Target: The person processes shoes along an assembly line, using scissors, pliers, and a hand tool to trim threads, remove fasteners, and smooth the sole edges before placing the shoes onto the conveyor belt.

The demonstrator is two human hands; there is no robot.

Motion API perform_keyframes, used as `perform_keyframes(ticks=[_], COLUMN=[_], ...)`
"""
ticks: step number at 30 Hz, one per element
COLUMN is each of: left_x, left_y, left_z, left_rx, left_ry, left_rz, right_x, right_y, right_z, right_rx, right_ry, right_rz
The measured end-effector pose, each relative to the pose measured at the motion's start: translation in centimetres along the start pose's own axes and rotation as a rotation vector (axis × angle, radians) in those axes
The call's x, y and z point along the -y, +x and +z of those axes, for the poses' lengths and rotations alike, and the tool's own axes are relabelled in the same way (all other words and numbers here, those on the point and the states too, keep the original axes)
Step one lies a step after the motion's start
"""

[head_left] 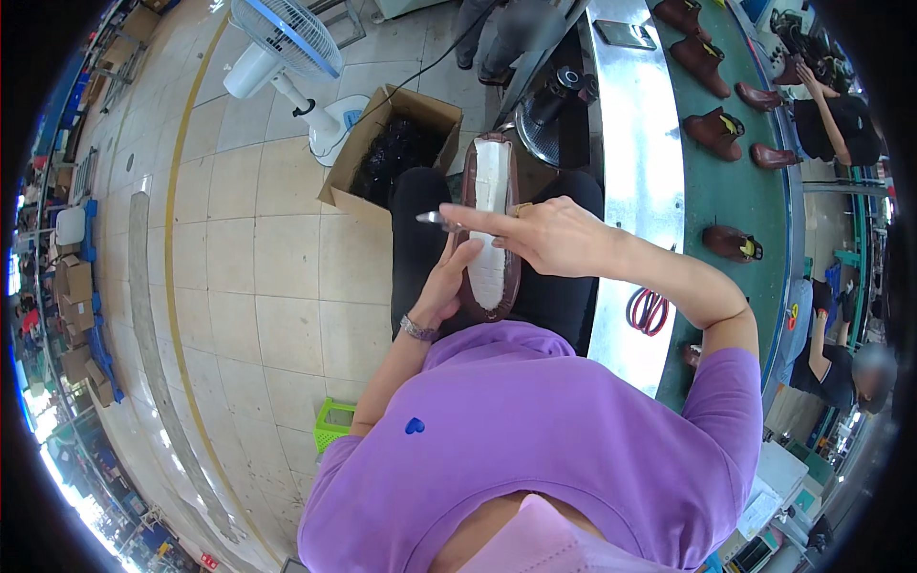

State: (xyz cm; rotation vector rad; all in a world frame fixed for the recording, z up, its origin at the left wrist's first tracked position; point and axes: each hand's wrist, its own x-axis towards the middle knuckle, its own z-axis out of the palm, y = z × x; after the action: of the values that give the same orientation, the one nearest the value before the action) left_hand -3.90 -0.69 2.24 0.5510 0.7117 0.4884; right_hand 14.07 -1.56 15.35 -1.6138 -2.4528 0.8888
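A brown leather boot [491,181], sole side up with a white bottom, lies lengthwise over my lap between my knees. My left hand [445,284] grips its left edge, the thumb pressed on the white bottom. Across the boot reaches my right hand [544,234], its fingers closed round a small silver metal tool [435,219]. The tool's narrow tip sticks out past the boot's left side. My fingers hide the rest of the tool, so I cannot tell its exact kind.
An open cardboard box [349,172] with black material stands ahead-left, near a white fan [287,48]. To my right runs a metal ledge [638,172] with red and black loops [648,311]. Beyond it, several brown boots [714,132] sit on a green conveyor [740,196]; co-workers sit across.
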Motion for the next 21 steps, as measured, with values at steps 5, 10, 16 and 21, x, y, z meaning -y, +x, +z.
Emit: perform_keyframes(ticks=[5, 10, 16, 21], left_x=[0.2, 0.1, 0.2, 2.0], left_y=[-1.0, -1.2, -1.4, -1.5], left_z=[-2.2, -1.2, -0.3, -2.4], left_rx=[0.151, 0.126, 0.08, 0.095], left_ry=[-0.328, -0.204, -0.007, 0.139], left_rz=[-0.185, -0.081, 0.103, 0.065], right_x=[1.0, 0.3, 1.2, 1.2], right_y=[0.4, -0.1, -0.7, -1.5], right_z=[-0.5, 1.1, 1.2, 2.5], right_rx=[0.237, 0.091, 0.084, 0.06], right_ry=[-0.218, -0.114, -0.11, -0.215], right_rz=[0.038, 0.059, 0.014, -0.009])
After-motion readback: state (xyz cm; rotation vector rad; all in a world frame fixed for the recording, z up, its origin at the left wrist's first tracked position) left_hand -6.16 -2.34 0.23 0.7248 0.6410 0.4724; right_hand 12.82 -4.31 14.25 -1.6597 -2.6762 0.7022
